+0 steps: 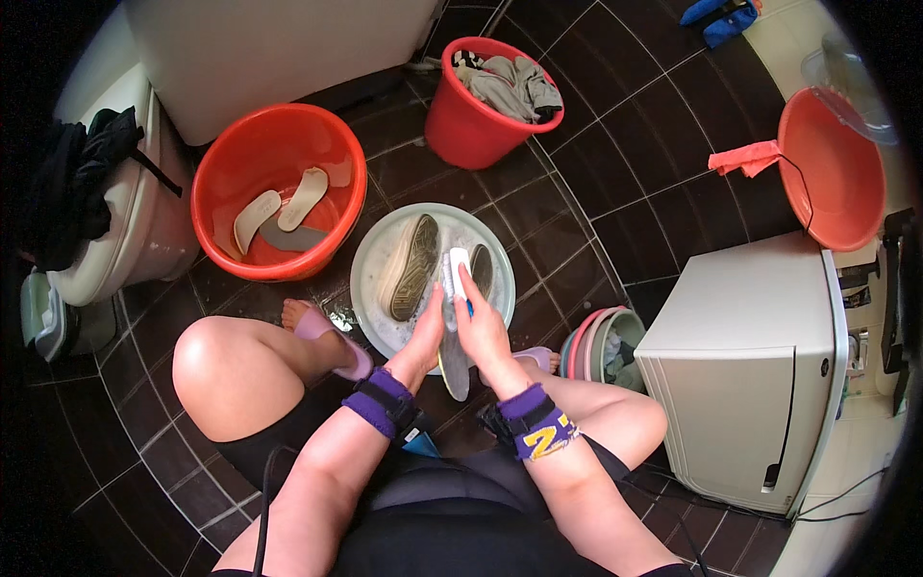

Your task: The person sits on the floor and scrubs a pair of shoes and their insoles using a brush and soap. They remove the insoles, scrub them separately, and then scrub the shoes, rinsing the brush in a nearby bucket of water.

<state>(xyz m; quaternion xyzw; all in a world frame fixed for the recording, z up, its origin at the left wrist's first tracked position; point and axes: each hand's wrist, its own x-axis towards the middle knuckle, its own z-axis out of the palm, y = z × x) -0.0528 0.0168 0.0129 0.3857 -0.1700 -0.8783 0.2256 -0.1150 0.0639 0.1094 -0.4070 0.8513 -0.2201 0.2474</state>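
Observation:
Over the near edge of a pale plastic basin (360, 328) of soapy water, my left hand (425, 332) holds a grey insole (454, 368), its lower end pointing towards me. My right hand (482, 324) grips a white scrub brush (459, 270), with the bristles facing left against or close to the insole's upper part; the exact contact is hidden. A shoe (414, 267) lies in the suds at the left with its patterned sole showing. Another shoe's dark sole (481, 270) is partly visible to the right, behind the brush.
A red basin (281, 270) at the left holds several insoles (303, 198). Beyond stands a red bucket (461, 137) of clothes. Stacked small basins (588, 346) and a white cabinet (721, 404) are at the right. Dark clothing (86, 180) lies on a toilet (133, 216). The tiled floor (526, 238) looks wet.

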